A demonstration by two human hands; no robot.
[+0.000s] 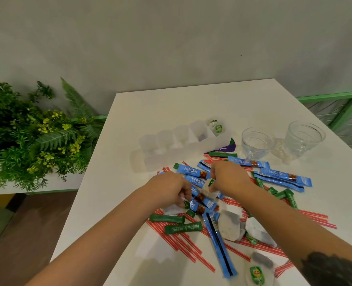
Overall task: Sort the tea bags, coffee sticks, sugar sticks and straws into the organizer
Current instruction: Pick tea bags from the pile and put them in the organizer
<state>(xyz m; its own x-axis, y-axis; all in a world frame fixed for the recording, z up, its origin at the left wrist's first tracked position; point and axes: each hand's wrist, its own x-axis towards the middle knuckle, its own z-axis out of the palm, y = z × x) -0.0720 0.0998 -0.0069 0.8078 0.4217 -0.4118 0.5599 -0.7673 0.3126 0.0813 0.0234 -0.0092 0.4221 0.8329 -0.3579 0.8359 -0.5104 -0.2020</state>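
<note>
Progress: you're barely into it. The organizer [183, 141] sits just above the middle of the frame, and only its right-end slot has tea bags [216, 127] in it; there's a dark blur in the next slot that I can't make out. The other slots look bare.

Left to do: pretty much everything. The pile [222, 203] across the lower middle is all mixed up: blue coffee sticks [218, 242], green sugar sticks [183, 228], red striped straws [177, 242] underneath, and loose tea bags [231, 226] toward the lower right.

Right hand: your right hand [228, 178] is curled over the centre of the pile, fingers pinching a tea bag [212, 195] by its tag end, so it hangs just under your fingertips. That looks like a firm pinch.

Left hand: your left hand [168, 187] is curled down too, fingertips right at a small green packet [186, 203] and a white tea bag [172, 209] at the pile's left edge. It seems to be pinching the packet, but the view is too blurry to be sure.

Other stuff: two glass cups [257, 142] to the right of the organizer, a plant [36, 133] at the left of the frame.

Next: I'd guess the pinched tea bag goes up to that right-end slot.
</note>
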